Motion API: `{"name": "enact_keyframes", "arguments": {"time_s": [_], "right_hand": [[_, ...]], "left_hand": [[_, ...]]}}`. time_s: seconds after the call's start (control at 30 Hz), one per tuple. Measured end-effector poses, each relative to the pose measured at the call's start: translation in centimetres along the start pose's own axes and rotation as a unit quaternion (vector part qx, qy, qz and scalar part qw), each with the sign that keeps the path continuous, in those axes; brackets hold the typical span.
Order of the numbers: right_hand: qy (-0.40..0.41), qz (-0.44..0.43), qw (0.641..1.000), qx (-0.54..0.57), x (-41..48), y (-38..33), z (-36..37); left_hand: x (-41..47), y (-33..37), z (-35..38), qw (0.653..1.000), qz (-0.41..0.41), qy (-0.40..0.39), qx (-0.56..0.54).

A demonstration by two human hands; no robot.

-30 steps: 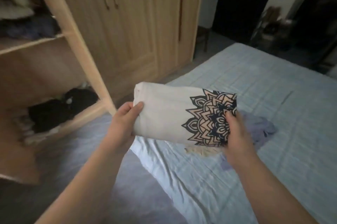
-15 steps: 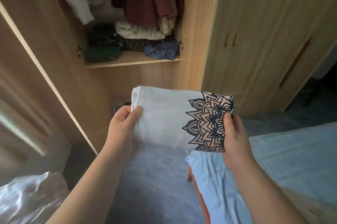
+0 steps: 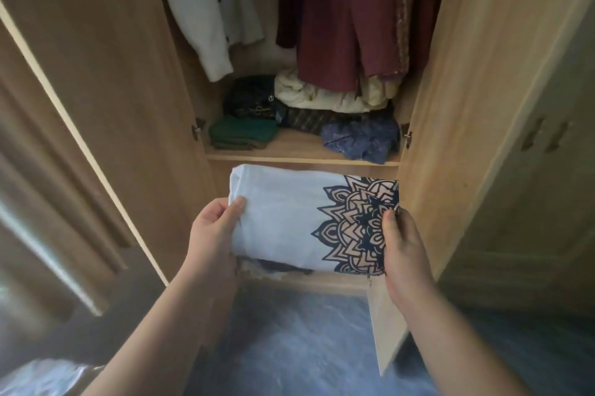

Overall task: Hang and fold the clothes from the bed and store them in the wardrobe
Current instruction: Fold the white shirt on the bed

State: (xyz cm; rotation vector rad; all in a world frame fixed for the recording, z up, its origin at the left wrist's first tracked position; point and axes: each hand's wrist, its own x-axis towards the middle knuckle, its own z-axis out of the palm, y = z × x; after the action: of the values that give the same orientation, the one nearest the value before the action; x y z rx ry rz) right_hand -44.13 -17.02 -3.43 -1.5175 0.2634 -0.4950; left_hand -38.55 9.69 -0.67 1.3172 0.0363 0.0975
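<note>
Holding its folded shape only because it is being supported at both ends, the white garment with the dark mandala print point(image 3: 309, 218) is hanging in the air just in front of the open wardrobe point(image 3: 450, 105), level with the gap beneath the wooden shelf point(image 3: 299, 154). It is looking soft, light and limp, so I am judging that it will sag or unfold if gripped at one end alone; the short edges are the places to take it. The left hand point(image 3: 212, 234) is pinching the plain end, thumb on top and fingers underneath. The right hand point(image 3: 402, 247) is pinching the printed end the same way. Above, the shelf is carrying a green folded pile point(image 3: 241, 134), a cream bundle point(image 3: 322, 96) and a crumpled blue piece point(image 3: 360, 141), leaving little bare room. A white jacket point(image 3: 206, 9) and maroon clothes point(image 3: 341, 15) are hanging higher up. Some dark cloth is showing below the garment; what it is I cannot tell.
</note>
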Motion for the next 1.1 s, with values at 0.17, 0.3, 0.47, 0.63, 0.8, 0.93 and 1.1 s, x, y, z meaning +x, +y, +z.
{"name": "enact_keyframes", "arguments": {"time_s": [0.17, 0.3, 0.47, 0.63, 0.8, 0.93, 1.1], "right_hand": [[-0.040, 0.036, 0.999, -0.004, 10.4, 1.7, 4.7], [-0.023, 0.042, 0.998, -0.049, 18.9, 3.5, 8.3], [0.031, 0.054, 0.993, -0.103, 30.2, 6.8, 13.3], [0.072, 0.080, 0.985, -0.133, 39.3, 10.1, 18.4], [0.098, 0.090, 0.975, -0.177, 46.6, 12.2, 20.4], [0.075, 0.063, 0.965, -0.242, 51.1, 13.9, 20.8], [0.025, 0.103, 0.917, -0.383, 52.6, 17.9, 20.9]], "left_hand": [[9.3, -0.7, 1.3, 0.999, 0.003, 0.050, 0.010], [19.0, -2.5, 1.9, 0.998, -0.001, 0.049, 0.049], [33.1, -6.0, 3.4, 0.996, -0.040, 0.017, 0.077], [45.9, -8.8, 4.7, 0.988, -0.065, 0.019, 0.138], [54.6, -11.2, 7.7, 0.986, -0.036, 0.008, 0.161], [58.6, -13.4, 8.6, 0.971, -0.010, -0.013, 0.237], [60.1, -16.9, 8.2, 0.905, -0.085, -0.040, 0.415]]}}
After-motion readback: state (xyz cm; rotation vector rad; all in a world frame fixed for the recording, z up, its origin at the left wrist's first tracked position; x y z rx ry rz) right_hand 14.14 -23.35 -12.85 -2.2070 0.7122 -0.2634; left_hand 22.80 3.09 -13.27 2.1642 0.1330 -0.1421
